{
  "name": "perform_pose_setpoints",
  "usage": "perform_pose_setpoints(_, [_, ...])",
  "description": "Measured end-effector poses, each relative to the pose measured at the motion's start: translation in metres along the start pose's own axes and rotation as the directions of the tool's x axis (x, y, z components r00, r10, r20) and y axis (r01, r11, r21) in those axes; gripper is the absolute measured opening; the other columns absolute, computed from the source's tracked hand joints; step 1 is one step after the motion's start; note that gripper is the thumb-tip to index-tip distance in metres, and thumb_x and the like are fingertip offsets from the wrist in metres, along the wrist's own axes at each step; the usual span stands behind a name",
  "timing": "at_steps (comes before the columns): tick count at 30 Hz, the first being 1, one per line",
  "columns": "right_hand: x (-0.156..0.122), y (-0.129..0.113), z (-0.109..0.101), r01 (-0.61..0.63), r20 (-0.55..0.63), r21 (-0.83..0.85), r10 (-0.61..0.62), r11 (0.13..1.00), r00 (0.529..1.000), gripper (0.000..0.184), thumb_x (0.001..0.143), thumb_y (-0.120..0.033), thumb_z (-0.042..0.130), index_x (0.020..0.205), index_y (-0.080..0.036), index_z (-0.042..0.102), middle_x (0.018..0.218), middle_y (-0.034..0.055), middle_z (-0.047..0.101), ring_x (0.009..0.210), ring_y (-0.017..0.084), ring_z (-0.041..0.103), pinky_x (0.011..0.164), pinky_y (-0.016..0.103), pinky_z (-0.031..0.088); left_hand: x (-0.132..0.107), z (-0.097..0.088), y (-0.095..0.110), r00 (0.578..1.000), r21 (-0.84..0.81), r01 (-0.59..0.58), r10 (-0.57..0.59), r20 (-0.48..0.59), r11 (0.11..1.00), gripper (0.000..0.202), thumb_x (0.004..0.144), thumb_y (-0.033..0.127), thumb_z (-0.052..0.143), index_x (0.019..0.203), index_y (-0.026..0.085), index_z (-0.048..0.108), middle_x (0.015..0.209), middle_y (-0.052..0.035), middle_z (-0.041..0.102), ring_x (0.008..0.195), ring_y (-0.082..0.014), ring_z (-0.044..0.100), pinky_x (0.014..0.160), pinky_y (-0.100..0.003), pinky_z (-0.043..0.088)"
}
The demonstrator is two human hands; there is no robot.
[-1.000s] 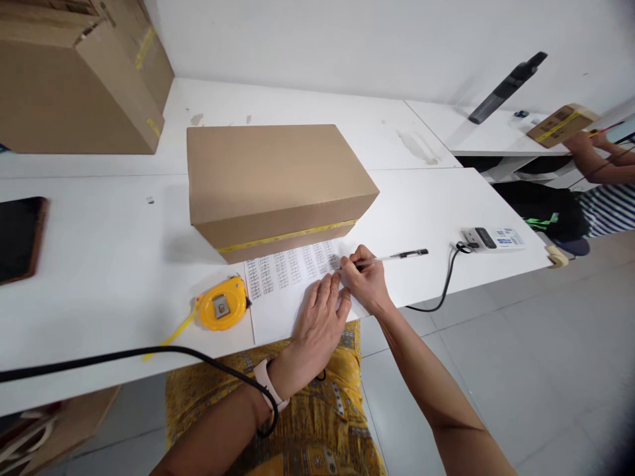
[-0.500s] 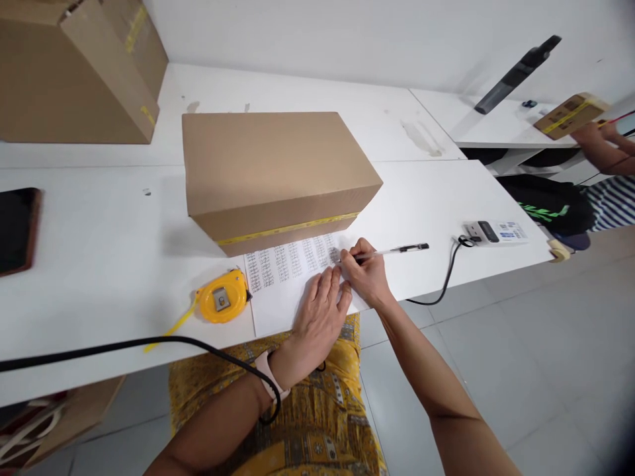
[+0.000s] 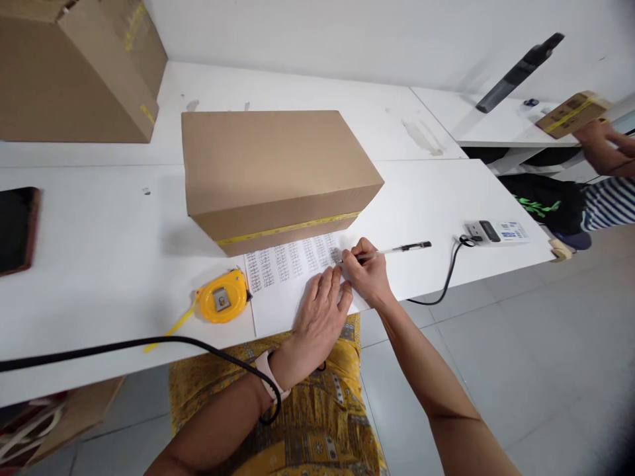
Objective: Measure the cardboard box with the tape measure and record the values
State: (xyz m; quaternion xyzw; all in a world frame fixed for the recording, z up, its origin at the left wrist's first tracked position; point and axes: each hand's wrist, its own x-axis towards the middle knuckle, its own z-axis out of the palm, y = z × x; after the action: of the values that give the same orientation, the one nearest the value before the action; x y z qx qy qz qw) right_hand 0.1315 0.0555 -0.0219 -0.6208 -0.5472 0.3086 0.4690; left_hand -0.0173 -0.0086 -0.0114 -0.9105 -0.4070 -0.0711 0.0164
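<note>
A pen point(image 3: 397, 249) with a clear barrel is pinched in my right hand point(image 3: 368, 272), its tip down at the written lines on a white sheet of paper point(image 3: 278, 307). My left hand point(image 3: 320, 307) lies flat on the sheet, fingers stretched out beside the right hand. Columns of handwriting cover the sheet's upper part. Behind the paper stands a closed cardboard box point(image 3: 278, 158) with yellow tape along its front, overlapping the sheet's far edge. A yellow tape measure point(image 3: 223, 297) rests just left of the paper, with a short length of blade out.
A larger cardboard box point(image 3: 74, 79) stands at the back left, above a phone point(image 3: 17, 228). A black cable point(image 3: 149, 342) crosses the front left. Toward the right lies a small device point(image 3: 483, 231) with a cord. Another person's hands point(image 3: 598, 135) hold a small taped box point(image 3: 570, 116).
My hands, the pen and the paper stay almost in place. At the far right, the other person's hands have shifted slightly by the small box.
</note>
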Motion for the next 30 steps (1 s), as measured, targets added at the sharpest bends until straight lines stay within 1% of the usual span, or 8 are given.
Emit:
perform_pose_setpoints(8, [0.001, 0.001, 0.0, 0.014, -0.033, -0.003, -0.014, 1.0, 0.999, 0.029, 0.084, -0.028, 0.062, 0.064, -0.024, 0.041, 0.056, -0.0067, 0.039, 0.055, 0.01, 0.036, 0.053, 0.026, 0.031, 0.0, -0.001, 0.0, 1.0, 0.0, -0.002, 0.002, 0.011, 1.0, 0.045, 0.101, 0.023, 0.047, 0.142, 0.006, 0.052, 0.155, -0.0265, 0.044, 0.145, -0.0349, 0.043, 0.117, -0.049, 0.037])
perform_pose_setpoints(13, [0.001, 0.003, 0.0, 0.006, -0.028, -0.004, -0.006, 1.0, 1.0, 0.029, 0.083, -0.028, 0.062, 0.064, -0.024, 0.041, 0.056, -0.0064, 0.039, 0.054, 0.011, 0.036, 0.052, 0.026, 0.031, 0.0, 0.002, -0.001, 1.0, -0.007, 0.0, 0.0, -0.006, 1.0, 0.045, 0.101, 0.022, 0.046, 0.142, 0.006, 0.051, 0.155, -0.0276, 0.044, 0.145, -0.0352, 0.042, 0.117, -0.049, 0.037])
perform_pose_setpoints(17, [0.001, 0.001, 0.0, 0.008, -0.024, 0.001, -0.008, 1.0, 1.0, 0.029, 0.082, -0.028, 0.063, 0.064, -0.024, 0.041, 0.056, -0.0061, 0.041, 0.054, 0.011, 0.037, 0.051, 0.026, 0.031, 0.0, 0.001, -0.001, 1.0, -0.009, 0.001, -0.001, 0.002, 1.0, 0.044, 0.101, 0.022, 0.045, 0.142, 0.006, 0.051, 0.154, -0.0277, 0.044, 0.144, -0.035, 0.043, 0.117, -0.049, 0.037])
perform_pose_setpoints(23, [0.002, 0.0, -0.002, -0.027, -0.086, 0.024, 0.029, 0.999, 0.996, 0.026, 0.08, -0.025, 0.061, 0.063, -0.023, 0.042, 0.057, -0.006, 0.042, 0.055, 0.011, 0.037, 0.051, 0.026, 0.03, -0.001, 0.004, -0.001, 1.0, -0.011, -0.001, 0.0, -0.026, 1.0, 0.043, 0.1, 0.021, 0.046, 0.141, 0.007, 0.051, 0.156, -0.0266, 0.042, 0.145, -0.035, 0.042, 0.117, -0.048, 0.036])
perform_pose_setpoints(26, [0.002, 0.0, -0.003, -0.013, -0.061, 0.008, 0.014, 1.0, 0.998, 0.027, 0.081, -0.027, 0.062, 0.063, -0.023, 0.042, 0.057, -0.006, 0.042, 0.055, 0.01, 0.037, 0.052, 0.026, 0.031, -0.003, 0.007, -0.001, 0.999, -0.02, 0.003, -0.004, -0.045, 1.0, 0.044, 0.1, 0.02, 0.047, 0.141, 0.007, 0.051, 0.156, -0.0268, 0.042, 0.146, -0.0349, 0.041, 0.118, -0.049, 0.035])
perform_pose_setpoints(30, [0.002, 0.001, -0.002, 0.003, -0.031, -0.004, -0.003, 1.0, 1.0, 0.028, 0.082, -0.027, 0.063, 0.063, -0.023, 0.043, 0.057, -0.006, 0.042, 0.055, 0.01, 0.038, 0.052, 0.026, 0.031, -0.003, 0.01, -0.001, 0.999, -0.031, 0.009, -0.01, -0.036, 0.999, 0.046, 0.1, 0.022, 0.047, 0.143, 0.007, 0.05, 0.158, -0.0251, 0.04, 0.147, -0.0332, 0.039, 0.119, -0.048, 0.033])
